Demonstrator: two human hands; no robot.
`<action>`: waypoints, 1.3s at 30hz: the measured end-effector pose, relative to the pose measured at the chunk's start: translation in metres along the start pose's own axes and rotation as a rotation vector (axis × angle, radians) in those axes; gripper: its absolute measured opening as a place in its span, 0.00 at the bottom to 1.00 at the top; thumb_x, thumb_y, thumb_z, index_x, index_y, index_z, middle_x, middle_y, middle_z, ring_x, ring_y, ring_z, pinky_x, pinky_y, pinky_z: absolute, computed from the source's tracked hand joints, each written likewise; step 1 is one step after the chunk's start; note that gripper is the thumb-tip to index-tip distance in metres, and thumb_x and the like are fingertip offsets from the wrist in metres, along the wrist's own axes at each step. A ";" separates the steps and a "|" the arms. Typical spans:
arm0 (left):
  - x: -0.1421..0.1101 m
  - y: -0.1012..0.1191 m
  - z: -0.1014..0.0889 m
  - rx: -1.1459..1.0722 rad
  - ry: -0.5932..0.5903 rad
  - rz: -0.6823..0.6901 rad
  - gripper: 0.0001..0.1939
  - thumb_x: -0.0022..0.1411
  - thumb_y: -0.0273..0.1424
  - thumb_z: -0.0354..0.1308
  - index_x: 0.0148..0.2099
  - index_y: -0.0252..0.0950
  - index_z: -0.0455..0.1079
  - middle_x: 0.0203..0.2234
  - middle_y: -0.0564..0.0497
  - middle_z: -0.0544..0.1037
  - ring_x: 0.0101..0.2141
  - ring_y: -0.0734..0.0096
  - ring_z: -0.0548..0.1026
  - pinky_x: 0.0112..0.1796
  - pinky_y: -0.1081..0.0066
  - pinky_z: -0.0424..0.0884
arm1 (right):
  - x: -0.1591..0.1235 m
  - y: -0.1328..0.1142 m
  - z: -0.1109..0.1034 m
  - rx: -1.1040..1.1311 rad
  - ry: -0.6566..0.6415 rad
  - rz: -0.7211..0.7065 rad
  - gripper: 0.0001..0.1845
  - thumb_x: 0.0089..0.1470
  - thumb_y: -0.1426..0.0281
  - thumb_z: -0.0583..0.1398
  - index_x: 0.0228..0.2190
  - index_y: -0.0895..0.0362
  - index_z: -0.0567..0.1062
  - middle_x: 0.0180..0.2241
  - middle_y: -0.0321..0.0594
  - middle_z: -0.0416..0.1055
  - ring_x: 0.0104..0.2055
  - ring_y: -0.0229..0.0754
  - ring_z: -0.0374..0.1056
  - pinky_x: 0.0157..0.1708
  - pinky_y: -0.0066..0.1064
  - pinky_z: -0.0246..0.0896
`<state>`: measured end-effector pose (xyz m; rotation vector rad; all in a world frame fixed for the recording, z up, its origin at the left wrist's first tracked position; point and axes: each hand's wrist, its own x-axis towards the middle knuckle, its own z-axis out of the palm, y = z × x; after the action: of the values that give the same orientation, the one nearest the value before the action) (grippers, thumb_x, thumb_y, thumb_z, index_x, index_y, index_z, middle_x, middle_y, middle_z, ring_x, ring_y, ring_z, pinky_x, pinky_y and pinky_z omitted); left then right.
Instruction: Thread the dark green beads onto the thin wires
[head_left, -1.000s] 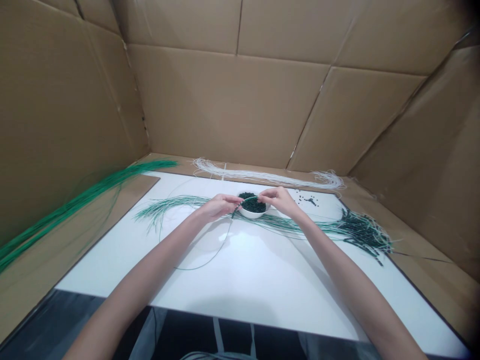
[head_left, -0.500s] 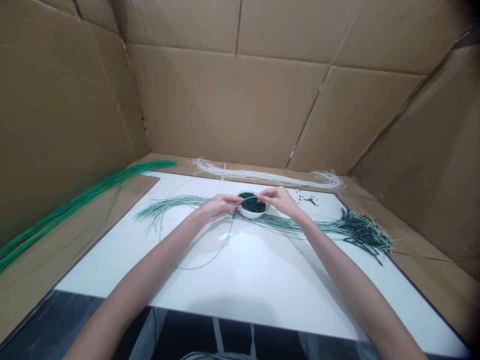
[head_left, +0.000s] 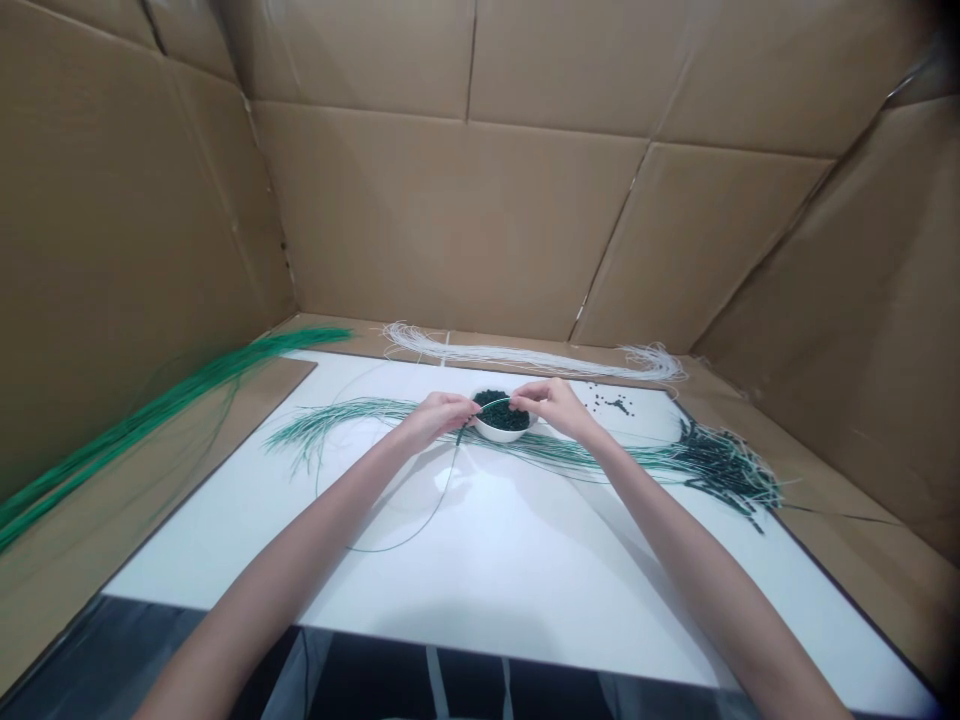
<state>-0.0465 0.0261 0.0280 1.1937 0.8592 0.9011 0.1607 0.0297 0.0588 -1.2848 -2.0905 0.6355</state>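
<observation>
inspection at the desk (head_left: 510, 560): the left hand (head_left: 436, 420) and right hand (head_left: 553, 407) are held close together above a white bowl (head_left: 499, 430) of dark green beads (head_left: 501, 415). the fingers of both hands are pinched narrow. the left fingers (head_left: 457, 408) appear to hold a thin green wire (head_left: 491, 404) at the bowl's near rim, and the right fingers (head_left: 517, 402) appear to hold its arc over the beads. the rest of the wire loops down onto the desk. the step in hand appears to be working this wire at the beads. the next move calls for a steady grip with the wire's end kept over the bowl. a green strand bundle (head_left: 337, 412) lies left of the bowl, beaded strands (head_left: 724, 465) lie right, with loose beads (head_left: 611, 405) further back and a white cord bundle (head_left: 525, 360) behind the desk.
</observation>
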 end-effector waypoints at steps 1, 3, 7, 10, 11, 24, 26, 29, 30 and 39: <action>-0.001 0.001 0.001 0.051 0.012 0.019 0.11 0.41 0.32 0.60 0.28 0.28 0.71 0.21 0.50 0.72 0.26 0.77 0.68 0.32 0.75 0.62 | 0.000 -0.001 0.000 -0.008 0.004 -0.009 0.13 0.44 0.65 0.55 0.24 0.60 0.76 0.25 0.39 0.73 0.26 0.38 0.65 0.26 0.26 0.55; -0.002 0.002 0.002 0.154 0.030 0.044 0.12 0.41 0.34 0.61 0.26 0.28 0.70 0.19 0.51 0.70 0.24 0.78 0.66 0.29 0.76 0.61 | 0.000 -0.003 0.000 -0.022 0.021 -0.026 0.13 0.44 0.65 0.55 0.23 0.59 0.76 0.25 0.38 0.73 0.26 0.37 0.64 0.27 0.26 0.55; -0.002 0.003 0.001 0.316 0.063 0.057 0.13 0.42 0.36 0.59 0.27 0.29 0.70 0.18 0.52 0.69 0.22 0.78 0.65 0.27 0.76 0.60 | 0.000 -0.006 -0.001 -0.033 0.057 -0.033 0.12 0.44 0.66 0.55 0.23 0.59 0.76 0.25 0.38 0.74 0.26 0.37 0.65 0.28 0.26 0.56; -0.001 0.004 -0.002 0.475 0.143 0.159 0.11 0.41 0.35 0.59 0.25 0.31 0.70 0.23 0.51 0.70 0.24 0.76 0.66 0.28 0.76 0.62 | 0.000 -0.009 -0.001 -0.035 0.073 -0.036 0.12 0.44 0.66 0.55 0.23 0.59 0.76 0.26 0.38 0.74 0.26 0.37 0.65 0.29 0.26 0.58; 0.000 0.004 -0.003 0.525 0.178 0.225 0.10 0.41 0.34 0.59 0.25 0.31 0.70 0.26 0.50 0.70 0.25 0.76 0.66 0.29 0.76 0.63 | -0.001 -0.011 -0.001 -0.039 0.079 -0.040 0.12 0.44 0.66 0.55 0.23 0.59 0.76 0.26 0.38 0.74 0.25 0.37 0.65 0.29 0.26 0.58; -0.009 0.004 0.012 0.515 0.036 0.371 0.14 0.53 0.38 0.51 0.32 0.32 0.71 0.26 0.49 0.74 0.31 0.71 0.70 0.35 0.75 0.64 | -0.006 -0.027 0.017 -0.059 0.018 -0.188 0.11 0.46 0.70 0.53 0.24 0.59 0.75 0.23 0.36 0.72 0.25 0.34 0.64 0.28 0.24 0.56; -0.008 0.002 0.012 0.492 0.041 0.356 0.14 0.53 0.38 0.52 0.29 0.31 0.70 0.24 0.50 0.74 0.28 0.72 0.70 0.33 0.76 0.64 | -0.005 -0.025 0.017 -0.057 0.029 -0.185 0.10 0.45 0.70 0.53 0.23 0.59 0.74 0.23 0.36 0.72 0.25 0.34 0.64 0.28 0.24 0.56; -0.007 0.000 0.012 0.472 0.062 0.329 0.15 0.52 0.39 0.52 0.29 0.31 0.70 0.23 0.50 0.74 0.26 0.73 0.70 0.31 0.76 0.65 | -0.004 -0.022 0.015 -0.055 0.049 -0.175 0.09 0.44 0.71 0.54 0.23 0.59 0.74 0.23 0.36 0.72 0.26 0.34 0.64 0.29 0.24 0.56; -0.006 0.000 0.011 0.471 0.070 0.324 0.15 0.51 0.39 0.53 0.29 0.30 0.70 0.24 0.49 0.74 0.26 0.73 0.70 0.31 0.76 0.65 | -0.004 -0.022 0.014 -0.052 0.054 -0.171 0.09 0.43 0.71 0.54 0.23 0.59 0.74 0.23 0.36 0.71 0.26 0.34 0.64 0.29 0.24 0.56; -0.005 -0.003 0.010 0.478 0.078 0.323 0.17 0.51 0.40 0.52 0.29 0.30 0.70 0.23 0.49 0.74 0.25 0.73 0.70 0.30 0.75 0.65 | -0.003 -0.019 0.012 -0.027 0.047 -0.153 0.09 0.44 0.69 0.54 0.23 0.60 0.74 0.23 0.37 0.72 0.25 0.34 0.64 0.28 0.24 0.56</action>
<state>-0.0389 0.0177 0.0275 1.7575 0.9946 1.0393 0.1415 0.0181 0.0620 -1.1298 -2.1404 0.5070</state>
